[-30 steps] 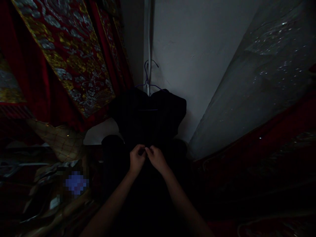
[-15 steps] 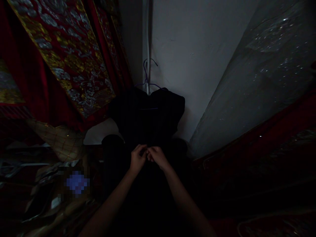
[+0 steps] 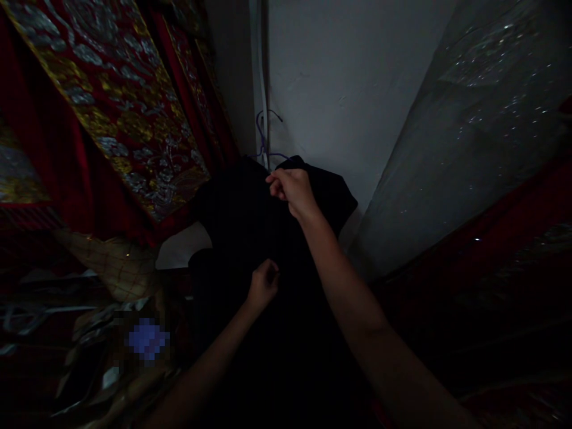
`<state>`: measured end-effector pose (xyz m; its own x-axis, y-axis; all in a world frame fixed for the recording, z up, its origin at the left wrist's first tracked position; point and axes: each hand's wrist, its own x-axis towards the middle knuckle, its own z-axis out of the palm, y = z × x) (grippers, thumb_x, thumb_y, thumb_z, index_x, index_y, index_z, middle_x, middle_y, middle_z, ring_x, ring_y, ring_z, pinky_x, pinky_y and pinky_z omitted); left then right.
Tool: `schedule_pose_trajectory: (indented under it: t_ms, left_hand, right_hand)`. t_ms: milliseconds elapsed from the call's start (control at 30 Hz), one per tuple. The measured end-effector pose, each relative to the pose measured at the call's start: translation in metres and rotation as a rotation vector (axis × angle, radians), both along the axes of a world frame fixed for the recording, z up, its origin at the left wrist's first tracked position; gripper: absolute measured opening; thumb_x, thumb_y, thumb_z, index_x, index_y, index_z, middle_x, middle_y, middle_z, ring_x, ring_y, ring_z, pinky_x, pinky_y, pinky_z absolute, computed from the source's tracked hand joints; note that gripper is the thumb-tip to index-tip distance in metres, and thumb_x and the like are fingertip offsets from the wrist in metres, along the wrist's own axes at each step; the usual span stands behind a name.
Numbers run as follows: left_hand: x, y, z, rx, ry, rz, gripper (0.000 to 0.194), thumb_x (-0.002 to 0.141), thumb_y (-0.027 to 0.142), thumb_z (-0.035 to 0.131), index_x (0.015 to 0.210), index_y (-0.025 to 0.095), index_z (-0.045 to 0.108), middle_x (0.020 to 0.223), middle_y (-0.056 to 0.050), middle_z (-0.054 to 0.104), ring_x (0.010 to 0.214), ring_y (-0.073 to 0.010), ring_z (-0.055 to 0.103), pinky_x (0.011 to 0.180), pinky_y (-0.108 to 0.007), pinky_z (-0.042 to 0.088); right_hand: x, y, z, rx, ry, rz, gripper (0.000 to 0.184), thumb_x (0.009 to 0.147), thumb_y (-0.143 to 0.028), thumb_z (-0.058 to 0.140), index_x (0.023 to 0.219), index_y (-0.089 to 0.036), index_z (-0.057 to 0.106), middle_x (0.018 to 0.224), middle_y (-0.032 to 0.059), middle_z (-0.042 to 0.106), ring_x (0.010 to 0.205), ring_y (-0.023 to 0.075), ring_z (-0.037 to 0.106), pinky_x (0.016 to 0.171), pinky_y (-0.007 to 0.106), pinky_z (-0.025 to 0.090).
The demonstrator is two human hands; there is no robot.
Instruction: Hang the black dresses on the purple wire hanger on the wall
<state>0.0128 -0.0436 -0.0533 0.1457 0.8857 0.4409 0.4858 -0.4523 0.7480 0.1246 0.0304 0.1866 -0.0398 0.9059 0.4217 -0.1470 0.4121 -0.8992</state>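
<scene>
A black garment (image 3: 236,208) hangs from a thin purple hanger (image 3: 262,143) in front of me and drops down into deep shadow. Low on its front, my left hand (image 3: 263,285) is closed in a pinch, apparently gripping the dark cloth; the cloth and fingertips merge in the dimness. My right hand (image 3: 290,187) is raised near the collar, just under the hanger, with thumb and forefinger pressed together and the other fingers curled. Anything between those fingertips is too small or dark to make out. The two hands are well apart.
Red cloth with gold and silver embroidery (image 3: 134,125) hangs at the left. Behind the hanger runs a pale pole (image 3: 258,65) along a grey wall (image 3: 339,77). Clear plastic sheeting (image 3: 451,155) drapes at the right. Clutter with a pixelated blue patch (image 3: 147,339) lies lower left.
My right hand has left my left hand and risen toward the collar, still pinched. My left hand stays low, shifted slightly right in view. The garment's right shoulder appears spread farther outward.
</scene>
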Motion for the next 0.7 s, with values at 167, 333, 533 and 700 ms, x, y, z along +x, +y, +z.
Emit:
schedule_pose_trajectory:
  t_ms: [167, 333, 533, 700]
  left_hand:
    - [-0.002, 0.02, 0.087, 0.232, -0.023, -0.093, 0.03, 0.091, 0.017, 0.056, 0.12, 0.021, 0.055, 0.089, -0.002, 0.067, 0.082, -0.0157, 0.065, 0.079, -0.028, 0.05]
    - [-0.019, 0.059, 0.2, 0.624, 0.037, 0.036, 0.024, 0.097, 0.021, 0.051, 0.119, 0.018, 0.062, 0.094, -0.004, 0.068, 0.084, -0.0155, 0.062, 0.08, -0.028, 0.047]
    - [-0.023, 0.076, 0.233, 0.721, 0.358, 0.078, 0.014, 0.095, 0.024, 0.055, 0.09, 0.017, 0.066, 0.088, -0.006, 0.069, 0.086, -0.0202, 0.063, 0.082, -0.034, 0.044]
    - [-0.03, 0.065, 0.235, 0.765, 0.164, 0.247, 0.013, 0.094, 0.028, 0.058, 0.086, 0.019, 0.064, 0.084, -0.003, 0.067, 0.087, -0.02, 0.062, 0.09, -0.036, 0.041]
  right_hand:
    - [0.008, -0.007, -0.013, 0.017, -0.099, 0.037, 0.022, 0.083, -0.023, 0.051, 0.064, -0.016, 0.06, 0.043, -0.0032, 0.054, 0.034, 0.0051, 0.041, 0.037, 0.017, 0.028]
    - [0.021, -0.004, -0.016, 0.167, -0.203, 0.01, 0.023, 0.082, -0.023, 0.051, 0.063, -0.016, 0.061, 0.042, -0.0033, 0.053, 0.035, 0.0067, 0.043, 0.039, 0.019, 0.028]
    - [0.014, 0.008, -0.026, 0.332, -0.256, -0.199, 0.027, 0.085, -0.026, 0.05, 0.063, -0.017, 0.061, 0.047, -0.0033, 0.052, 0.045, 0.0089, 0.049, 0.049, 0.021, 0.034]
    - [0.004, 0.024, -0.081, 0.071, -0.3, -0.189, 0.026, 0.081, -0.024, 0.049, 0.058, -0.017, 0.06, 0.043, -0.0036, 0.049, 0.042, 0.0099, 0.045, 0.048, 0.023, 0.032]
